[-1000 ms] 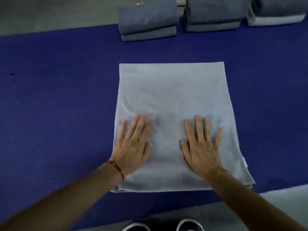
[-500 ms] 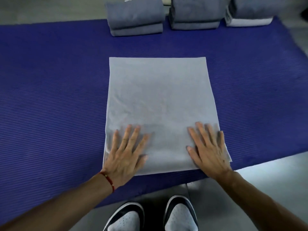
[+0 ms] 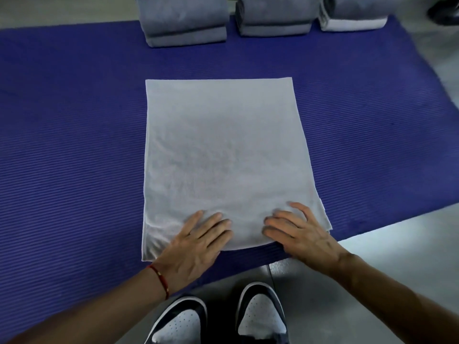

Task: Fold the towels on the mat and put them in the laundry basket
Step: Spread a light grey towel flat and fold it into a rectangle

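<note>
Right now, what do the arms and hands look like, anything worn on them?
Both arms are bare to the frame edge: no sleeves, no gloves. The left hand has a thin red cord bracelet with small gold beads at the wrist. The right hand has nothing on hand or wrist. No rings or watch visible.

I see dim, even light; soft blur throughout, wide-angle bending beyond the mat (image 3: 74, 145), no glare.

One flat pale grey cloth towel (image 3: 221, 155), one ribbed purple foam mat (image 3: 74, 145), three stacks of folded grey towels (image 3: 185, 21), two hands, two dark-and-white shoes (image 3: 178, 321).
</note>
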Action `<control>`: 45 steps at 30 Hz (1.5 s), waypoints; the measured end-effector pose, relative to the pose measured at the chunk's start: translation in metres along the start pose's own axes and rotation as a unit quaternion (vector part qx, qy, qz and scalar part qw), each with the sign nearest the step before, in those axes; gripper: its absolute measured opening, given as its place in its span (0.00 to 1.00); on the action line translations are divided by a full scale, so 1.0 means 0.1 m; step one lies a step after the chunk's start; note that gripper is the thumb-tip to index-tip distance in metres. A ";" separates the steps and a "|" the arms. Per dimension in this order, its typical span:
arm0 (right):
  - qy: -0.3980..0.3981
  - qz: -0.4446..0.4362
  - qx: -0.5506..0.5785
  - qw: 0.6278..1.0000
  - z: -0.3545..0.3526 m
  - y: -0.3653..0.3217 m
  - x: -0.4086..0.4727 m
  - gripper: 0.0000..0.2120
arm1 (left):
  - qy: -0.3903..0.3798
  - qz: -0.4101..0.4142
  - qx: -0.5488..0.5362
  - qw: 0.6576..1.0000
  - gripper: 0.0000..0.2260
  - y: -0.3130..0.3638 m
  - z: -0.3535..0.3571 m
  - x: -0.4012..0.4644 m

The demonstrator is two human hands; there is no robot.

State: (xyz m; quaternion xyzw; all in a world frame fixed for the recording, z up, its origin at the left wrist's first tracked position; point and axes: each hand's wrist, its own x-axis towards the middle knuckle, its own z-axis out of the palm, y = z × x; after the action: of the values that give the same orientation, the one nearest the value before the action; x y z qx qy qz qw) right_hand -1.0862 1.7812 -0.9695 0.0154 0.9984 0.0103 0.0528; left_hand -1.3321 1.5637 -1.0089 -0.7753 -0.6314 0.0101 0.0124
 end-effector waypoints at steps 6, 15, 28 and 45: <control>0.058 0.057 0.040 0.996 0.05 -0.06 0.00 0.19 | 0.009 -0.047 -0.064 0.997 0.23 0.06 -0.12 0.07; 0.157 0.159 0.131 0.966 -0.12 0.03 0.16 0.09 | 0.030 -0.099 -0.112 0.988 0.20 0.03 -0.27 0.18; 0.108 0.299 0.230 0.920 -0.17 0.57 -0.37 0.11 | 0.099 -0.224 -0.242 0.939 0.08 -0.38 -0.53 -0.38; 0.153 0.436 0.416 0.783 -0.63 0.98 0.35 0.07 | 0.135 -0.412 -0.587 0.684 0.21 -1.36 -0.70 -0.32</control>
State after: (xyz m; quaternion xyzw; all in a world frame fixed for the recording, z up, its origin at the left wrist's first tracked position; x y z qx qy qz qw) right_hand -1.1242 1.8790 -0.9087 0.4680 0.7877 -0.3816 -0.1219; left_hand -1.4693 1.5598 -0.9346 -0.2788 -0.7551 -0.4736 -0.3575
